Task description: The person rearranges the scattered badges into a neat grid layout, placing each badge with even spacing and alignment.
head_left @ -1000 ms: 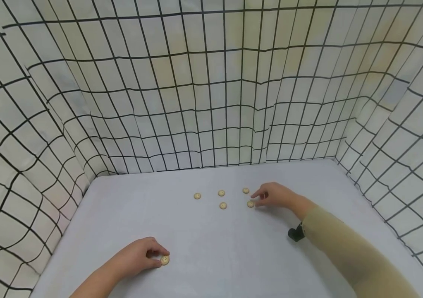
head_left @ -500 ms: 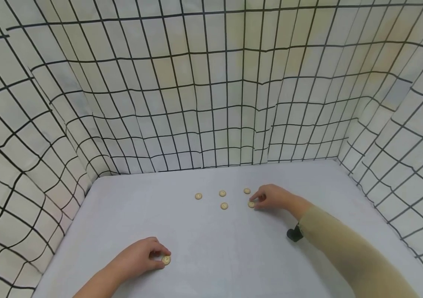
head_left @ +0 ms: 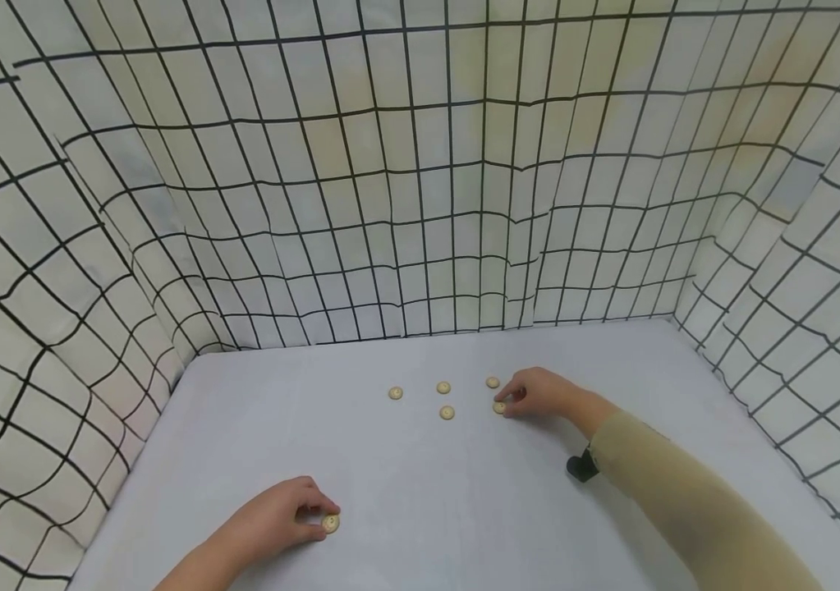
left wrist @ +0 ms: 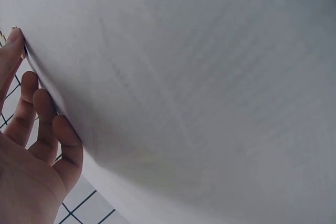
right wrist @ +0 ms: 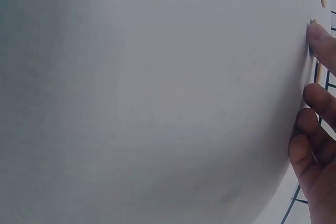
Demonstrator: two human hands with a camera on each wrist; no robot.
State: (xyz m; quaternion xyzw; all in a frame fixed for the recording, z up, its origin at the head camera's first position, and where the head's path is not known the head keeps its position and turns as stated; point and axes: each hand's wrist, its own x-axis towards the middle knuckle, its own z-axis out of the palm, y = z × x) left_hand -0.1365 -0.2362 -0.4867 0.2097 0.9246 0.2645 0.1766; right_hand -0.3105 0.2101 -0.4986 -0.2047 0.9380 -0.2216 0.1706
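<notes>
In the head view, my left hand (head_left: 272,525) pinches a small round tan disc (head_left: 330,523) between thumb and index finger at the near left of the white tabletop. The disc has a raised rim and a faint mark in its middle. My right hand (head_left: 541,394) is farther off to the right, its thumb and index finger pinching a similar disc (head_left: 499,407). Just beyond it lies another disc (head_left: 493,382). The left wrist view shows curled fingers (left wrist: 44,114) against the cloth; the right wrist view shows fingers (right wrist: 310,124) resting on it, the disc mostly hidden.
Three more tan discs lie loose near the middle: a left disc (head_left: 396,393), a far disc (head_left: 443,387) and a nearer disc (head_left: 447,413). White cloth walls (head_left: 390,205) with a black grid surround the white table (head_left: 390,468). A black wrist device (head_left: 582,466) hangs under the right sleeve.
My right thumb and index finger, spread beside the disc a second ago, have closed onto its edges. My left hand stays on its disc. The view has shifted slightly.
</notes>
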